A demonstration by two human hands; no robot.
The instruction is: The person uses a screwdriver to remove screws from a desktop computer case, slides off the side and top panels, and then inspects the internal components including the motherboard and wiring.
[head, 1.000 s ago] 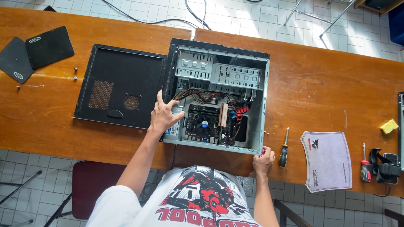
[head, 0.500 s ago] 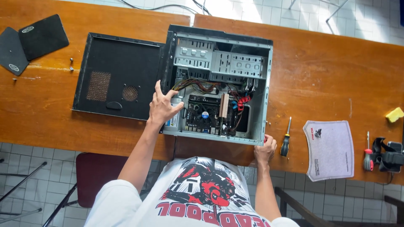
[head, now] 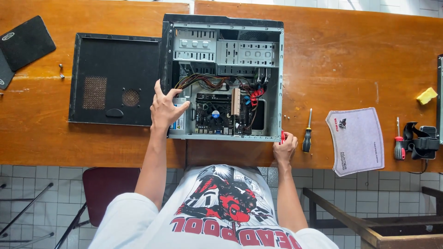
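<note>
While the open computer case lies flat on the wooden table, its left wall is touched by the left hand, fingers spread, nothing grasped. A small red object is pinched by the right hand at the case's near right corner, beside a black-handled screwdriver.

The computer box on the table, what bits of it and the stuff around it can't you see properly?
Head view only:
- Right hand: it closes on something red, mostly covered by the fingers; too small to tell what it is.
- Computer case: the left hand covers the part beside the circuit board.
- Small screws on the table: too tiny to count.
- Black pad: cut off by the left edge.
</note>
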